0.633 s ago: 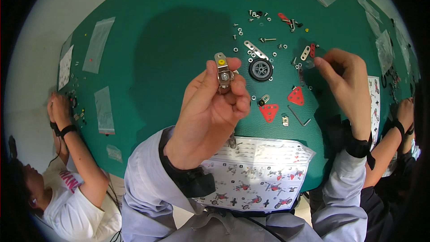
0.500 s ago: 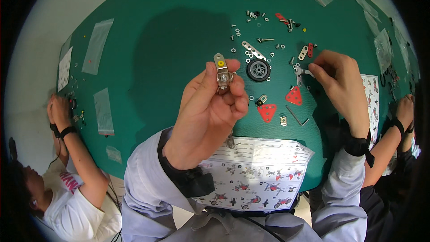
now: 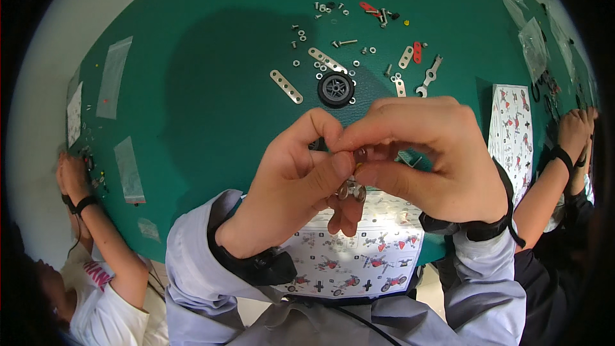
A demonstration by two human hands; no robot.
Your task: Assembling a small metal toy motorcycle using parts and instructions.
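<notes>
Both hands meet above the lower middle of the table, fingers pinched around a small assembly of silvery metal brackets (image 3: pixel 351 189) with a bit of yellow on it. My left hand (image 3: pixel 291 176) grips it from the left, with fingers curled beneath. From the other side, my right hand (image 3: pixel 429 160) presses thumb and forefinger against its upper end. Fingers hide most of the assembly. Beyond my right hand a small flat metal wrench (image 3: pixel 430 75) lies on the table. A black toy wheel (image 3: pixel 336 90) with grey spokes lies just past my fingertips.
On the green table (image 3: pixel 211 90) lie perforated metal strips (image 3: pixel 286 86), red strips (image 3: pixel 417 52), and scattered nuts and screws. A printed instruction sheet (image 3: pixel 359 263) lies below my hands, another (image 3: pixel 512 122) at right. Plastic bags (image 3: pixel 115 77) lie around. People sit working at left and right.
My right hand has let go of the wrench and come left to the bracket assembly. My left hand has lowered and turned with it. The view has shifted slightly.
</notes>
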